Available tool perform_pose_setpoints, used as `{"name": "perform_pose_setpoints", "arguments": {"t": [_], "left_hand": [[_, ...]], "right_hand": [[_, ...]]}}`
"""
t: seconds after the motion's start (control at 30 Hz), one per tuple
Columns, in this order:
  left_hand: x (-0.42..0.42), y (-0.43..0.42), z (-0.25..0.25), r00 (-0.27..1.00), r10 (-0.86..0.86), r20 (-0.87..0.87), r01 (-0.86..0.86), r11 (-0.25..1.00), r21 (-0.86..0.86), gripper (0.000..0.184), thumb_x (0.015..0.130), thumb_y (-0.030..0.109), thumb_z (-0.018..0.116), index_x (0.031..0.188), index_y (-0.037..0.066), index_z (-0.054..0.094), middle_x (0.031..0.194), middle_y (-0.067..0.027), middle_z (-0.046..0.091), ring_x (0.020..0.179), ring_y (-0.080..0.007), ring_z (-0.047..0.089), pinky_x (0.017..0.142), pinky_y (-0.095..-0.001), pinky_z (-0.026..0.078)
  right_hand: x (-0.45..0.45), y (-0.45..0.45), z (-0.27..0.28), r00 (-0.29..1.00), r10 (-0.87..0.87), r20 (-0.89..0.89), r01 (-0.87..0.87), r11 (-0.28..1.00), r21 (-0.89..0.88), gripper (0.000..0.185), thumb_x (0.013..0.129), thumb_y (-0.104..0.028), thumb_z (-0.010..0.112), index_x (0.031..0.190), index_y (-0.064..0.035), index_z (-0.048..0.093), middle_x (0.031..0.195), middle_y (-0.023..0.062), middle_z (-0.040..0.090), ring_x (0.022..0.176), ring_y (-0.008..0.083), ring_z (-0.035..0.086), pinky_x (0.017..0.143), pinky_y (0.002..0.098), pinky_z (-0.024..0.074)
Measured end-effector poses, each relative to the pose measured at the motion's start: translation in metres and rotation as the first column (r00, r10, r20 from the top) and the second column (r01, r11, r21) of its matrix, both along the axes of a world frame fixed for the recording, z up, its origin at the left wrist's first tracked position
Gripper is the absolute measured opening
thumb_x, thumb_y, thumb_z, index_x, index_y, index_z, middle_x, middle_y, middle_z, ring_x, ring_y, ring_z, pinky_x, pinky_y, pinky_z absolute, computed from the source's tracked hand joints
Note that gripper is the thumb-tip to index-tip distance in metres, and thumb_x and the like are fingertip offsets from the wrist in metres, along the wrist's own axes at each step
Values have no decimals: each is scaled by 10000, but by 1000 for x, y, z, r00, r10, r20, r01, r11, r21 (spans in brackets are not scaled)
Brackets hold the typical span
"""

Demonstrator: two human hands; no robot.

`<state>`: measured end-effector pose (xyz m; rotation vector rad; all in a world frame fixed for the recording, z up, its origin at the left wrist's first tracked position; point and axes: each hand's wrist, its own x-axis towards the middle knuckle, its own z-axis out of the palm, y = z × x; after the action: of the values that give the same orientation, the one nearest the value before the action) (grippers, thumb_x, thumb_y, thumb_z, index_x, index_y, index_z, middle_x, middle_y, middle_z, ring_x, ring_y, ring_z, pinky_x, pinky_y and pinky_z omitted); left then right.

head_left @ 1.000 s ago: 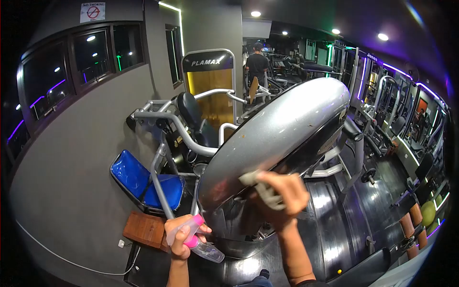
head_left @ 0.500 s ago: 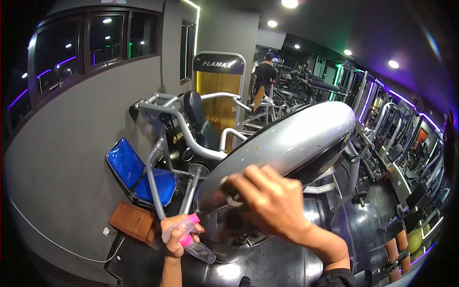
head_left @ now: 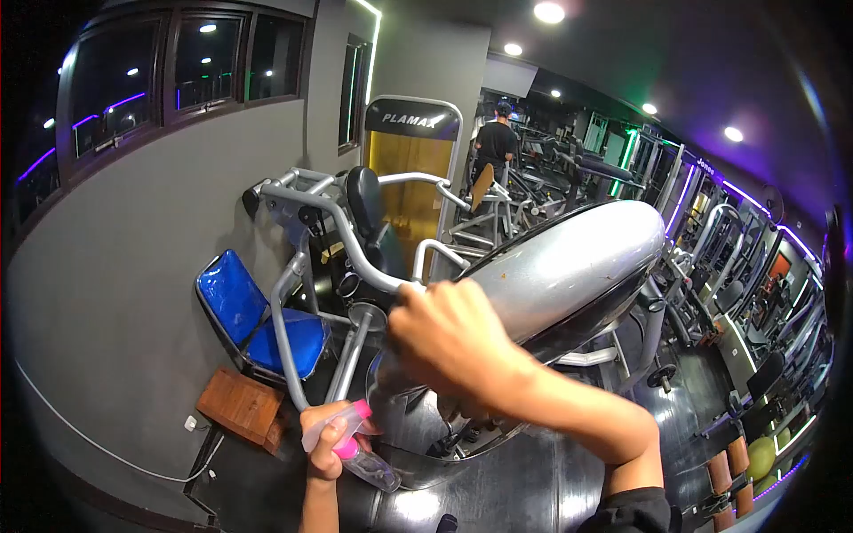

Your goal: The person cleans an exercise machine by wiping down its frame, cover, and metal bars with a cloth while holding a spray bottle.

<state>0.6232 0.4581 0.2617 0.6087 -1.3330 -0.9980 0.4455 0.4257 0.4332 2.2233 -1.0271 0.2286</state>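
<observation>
My left hand (head_left: 325,441) is wrapped round a clear spray bottle (head_left: 375,471) with a pink and clear spray head, held low beside the machine. Curled and palm-down, my right hand (head_left: 449,338) is at the curved silver cover (head_left: 569,266) of a gym machine. Its fingertips are hidden behind the knuckles, so what they hold cannot be made out. The cover is glossy, with a black lower side and a small brown mark on top.
A blue chair (head_left: 284,345) and a wooden box (head_left: 240,406) stand by the grey wall at left. Silver machine bars (head_left: 355,249) rise behind the cover. A person in black (head_left: 496,147) stands farther back among gym machines. A cable (head_left: 107,460) runs along the wall.
My right hand has moved left and slightly up along the cover, its forearm now reaching across more of it. My left hand keeps the spray bottle in nearly the same place.
</observation>
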Motion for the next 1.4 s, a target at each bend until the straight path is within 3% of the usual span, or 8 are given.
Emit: {"name": "perform_pose_setpoints", "arguments": {"t": [0.3,0.37,0.53,0.7,0.9,1.03,1.23,1.4], "left_hand": [[14,4,-15,991,-65,-120,74,995,71,561,839,425,494,786,-112,646,719,-188,665,503,-173,602,479,-252,482],[16,3,-15,991,-77,-110,86,993,78,564,841,429,497,788,-112,646,721,-186,665,505,-173,604,479,-253,483],[20,4,-15,994,-89,-58,94,992,87,571,842,437,507,789,-114,646,714,-179,660,515,-175,610,482,-254,487],[32,2,-19,993,-80,-84,86,994,66,562,843,423,505,794,-119,643,704,-176,654,523,-178,613,484,-257,493],[39,-1,-26,989,-73,-129,85,992,89,528,850,380,490,822,-124,643,737,-201,667,527,-186,614,497,-258,497],[35,-6,-26,993,-79,-89,86,993,84,536,836,402,495,805,-111,648,737,-198,670,516,-183,607,495,-254,489],[39,1,-21,994,-72,-78,80,991,103,530,843,392,481,810,-112,641,731,-199,667,515,-187,607,488,-259,488],[58,2,-29,996,-14,-93,23,995,95,529,855,372,461,846,-131,622,728,-215,661,511,-198,605,465,-268,488]], "right_hand": [[-23,7,52,910,-307,280,263,947,182,241,732,-238,696,631,-21,667,735,148,657,686,300,669,651,386,526],[-14,5,27,954,-184,235,189,982,1,204,749,-195,661,630,-29,653,779,154,662,666,298,669,648,388,526],[38,4,-55,959,-249,-137,260,963,72,108,809,-266,615,815,-173,668,986,43,545,916,216,547,595,297,423],[21,2,-72,998,52,-29,-54,996,-71,102,762,-241,641,700,-169,678,885,29,524,811,182,550,507,245,429],[-5,29,25,917,-327,229,322,945,60,100,758,-180,666,821,-104,683,996,55,614,914,189,630,590,327,520],[26,0,-10,929,-369,-3,369,929,26,117,789,-237,653,806,-123,676,913,25,582,888,189,597,633,315,478],[58,-6,-106,960,-180,-213,200,977,75,157,806,-308,605,763,-173,672,883,29,521,869,205,509,587,303,401],[5,23,-130,960,248,130,-237,967,-96,193,762,-246,640,916,-169,728,900,-6,560,791,132,534,547,245,393]]}}
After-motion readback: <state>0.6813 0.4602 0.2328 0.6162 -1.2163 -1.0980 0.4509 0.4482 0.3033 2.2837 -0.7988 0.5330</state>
